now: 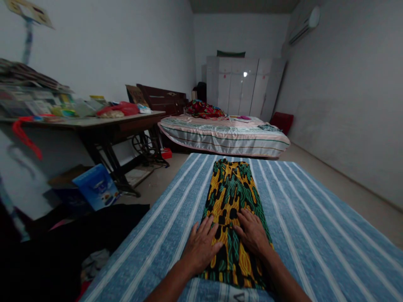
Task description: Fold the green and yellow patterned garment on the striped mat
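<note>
A long, narrow folded cloth with a yellow, green and black pattern lies lengthwise on a blue bedsheet with white stripes. My left hand rests flat on the cloth's near left part, fingers stretched out and slightly apart. My right hand lies flat on the near right part, fingers also spread. Both palms press on the fabric and hold nothing.
A second bed with a striped cover and a red bundle stands beyond. A cluttered sewing table is at the left, a blue box and dark clothes on the floor. White wardrobes line the back wall.
</note>
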### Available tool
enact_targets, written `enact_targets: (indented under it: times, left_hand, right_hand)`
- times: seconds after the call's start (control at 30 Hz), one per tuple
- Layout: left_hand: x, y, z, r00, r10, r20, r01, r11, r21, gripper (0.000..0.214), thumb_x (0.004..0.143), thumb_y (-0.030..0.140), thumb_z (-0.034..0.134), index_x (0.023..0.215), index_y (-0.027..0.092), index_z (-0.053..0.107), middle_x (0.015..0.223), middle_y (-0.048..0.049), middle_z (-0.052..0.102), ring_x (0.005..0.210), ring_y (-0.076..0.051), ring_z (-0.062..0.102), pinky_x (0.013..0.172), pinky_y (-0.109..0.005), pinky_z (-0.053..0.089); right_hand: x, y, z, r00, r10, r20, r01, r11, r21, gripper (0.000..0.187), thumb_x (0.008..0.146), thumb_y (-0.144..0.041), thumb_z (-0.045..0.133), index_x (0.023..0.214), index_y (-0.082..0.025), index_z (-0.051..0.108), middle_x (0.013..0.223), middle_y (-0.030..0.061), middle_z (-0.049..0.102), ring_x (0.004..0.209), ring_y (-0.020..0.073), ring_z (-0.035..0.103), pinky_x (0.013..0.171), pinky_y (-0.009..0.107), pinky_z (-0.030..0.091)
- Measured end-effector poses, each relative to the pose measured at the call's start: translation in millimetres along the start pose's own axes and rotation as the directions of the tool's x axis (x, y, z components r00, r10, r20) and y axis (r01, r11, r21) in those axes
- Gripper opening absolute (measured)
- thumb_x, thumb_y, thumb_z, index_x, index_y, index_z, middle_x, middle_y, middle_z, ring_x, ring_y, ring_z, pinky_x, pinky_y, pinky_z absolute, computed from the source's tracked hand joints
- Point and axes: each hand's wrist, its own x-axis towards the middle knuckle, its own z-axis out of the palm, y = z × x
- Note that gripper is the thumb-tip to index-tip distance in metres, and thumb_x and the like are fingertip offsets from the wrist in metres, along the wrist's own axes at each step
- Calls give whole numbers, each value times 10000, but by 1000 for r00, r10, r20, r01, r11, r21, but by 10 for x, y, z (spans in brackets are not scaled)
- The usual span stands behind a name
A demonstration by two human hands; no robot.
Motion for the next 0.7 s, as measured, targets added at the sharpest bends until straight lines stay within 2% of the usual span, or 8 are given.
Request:
enact_targets:
  times: [0.23, 0.43, 0.5, 0.57, 0.7]
  left_hand:
    - [-28, 1, -11, 1000, -2, 6, 2, 1000, -10, 554, 887, 469, 426, 1394, 254, 373, 1522, -85, 229, 1401, -249, 190, 1126, -516, 151]
    - [5, 101, -269, 991, -70, 114, 80, 993, -89, 525, 858, 417, 469, 1343, 219, 447, 1503, -100, 281, 1391, -253, 223, 1119, -516, 175]
    - [81, 118, -373, 988, -97, 122, 112, 986, -120, 458, 873, 401, 435, 1283, 209, 507, 1468, -106, 356, 1374, -245, 274, 1115, -517, 190]
    - [206, 107, -439, 991, -109, 75, 119, 983, -137, 404, 882, 378, 414, 1219, 205, 552, 1430, -107, 418, 1351, -236, 324, 1114, -503, 206]
    - [597, 11, -427, 997, -70, -29, 65, 987, -149, 370, 867, 349, 433, 1171, 187, 568, 1397, -115, 457, 1317, -240, 379, 1101, -450, 268]
  right_hand:
    - [6, 19, 54, 999, -10, -43, 11, 1000, 19, 471, 887, -452, 428, 1279, -214, 540, 1400, 93, 449, 1315, 238, 368, 1064, 432, 287]
    - [8, 54, 117, 998, -22, -57, 23, 1000, 13, 485, 883, -450, 430, 1276, -190, 547, 1389, 105, 460, 1305, 251, 384, 1058, 441, 309]
    - [1, 55, 119, 998, -21, -62, 22, 1000, 15, 482, 881, -454, 430, 1272, -200, 552, 1391, 94, 459, 1306, 250, 383, 1060, 440, 312]
    - [-10, 47, 112, 998, -12, -62, 13, 1000, 16, 485, 885, -464, 419, 1278, -211, 547, 1398, 81, 452, 1311, 246, 377, 1067, 441, 308]
    - [-25, 40, 119, 999, -5, -42, 5, 1000, 3, 494, 890, -483, 400, 1283, -222, 547, 1404, 61, 441, 1316, 245, 371, 1072, 450, 311]
